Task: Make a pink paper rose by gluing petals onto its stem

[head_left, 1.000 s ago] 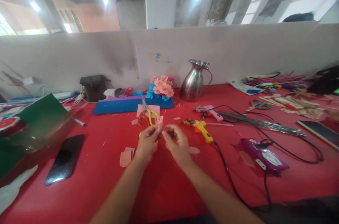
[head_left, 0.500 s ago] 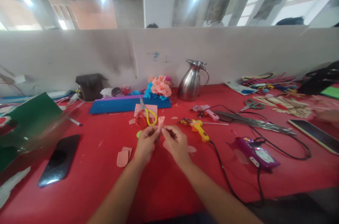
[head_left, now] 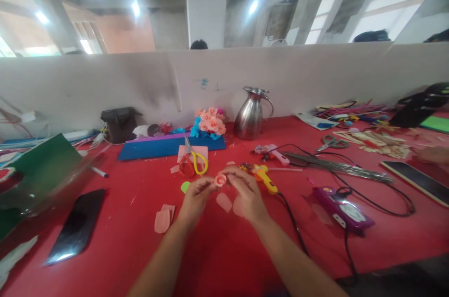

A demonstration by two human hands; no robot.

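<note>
Between my hands is a small pink paper flower [head_left: 220,180], its rolled centre facing up towards me. My left hand [head_left: 194,199] pinches it from the left, and the fingers of my right hand [head_left: 248,194] close on its right edge. Loose pink petals [head_left: 223,202] lie on the table just below the flower. Cut pink paper pieces [head_left: 162,220] rest to the left of my left hand. Scissors with red and yellow handles [head_left: 200,164] lie beyond my hands, partly on a pink paper square [head_left: 181,151]. A yellow glue gun [head_left: 268,180] lies beside my right hand.
On the red table [head_left: 133,255] stand a steel jug [head_left: 248,118] and a pink flower bunch [head_left: 212,121]. A phone [head_left: 77,224] lies left. Right are a pink glue gun [head_left: 279,155], wires [head_left: 343,166], a purple power box [head_left: 343,210] with cables, and another person's hand [head_left: 433,153].
The flower has tipped from upright to facing me and sits slightly lower and to the right. My right hand has shifted right, with its fingers now at the flower's edge. The view has tilted up slightly.
</note>
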